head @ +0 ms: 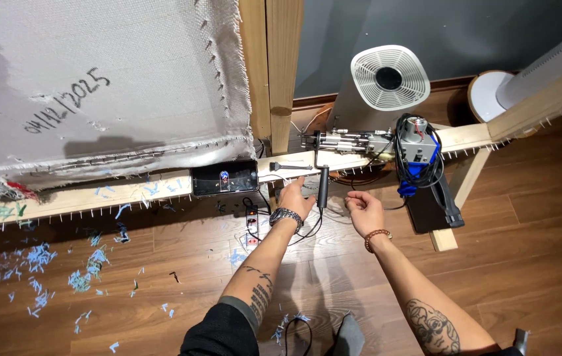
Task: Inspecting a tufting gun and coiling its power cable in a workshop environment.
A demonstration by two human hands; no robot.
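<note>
Tufting gun lies on the wooden frame rail, its black handle hanging down just beside the left hand, whose fingers spread open toward it. Right hand hovers near, fingers loosely curled, holding nothing. Blue yarn scraps litter the floor.

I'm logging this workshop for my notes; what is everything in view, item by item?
backing cloth: one, off-white, stretched on the frame, upper left
wooden frame: one, pale, with nail strips
tufting gun: one, silver and blue, lying on the frame rail
phone: one, black, on the rail
air purifier: one, white, behind the gun
yarn scraps: many, light blue, on the floor at left
power strip: one, on the floor
left hand: wristwatch, by the gun's black handle
right hand: bead bracelet, loosely curled, empty
</note>
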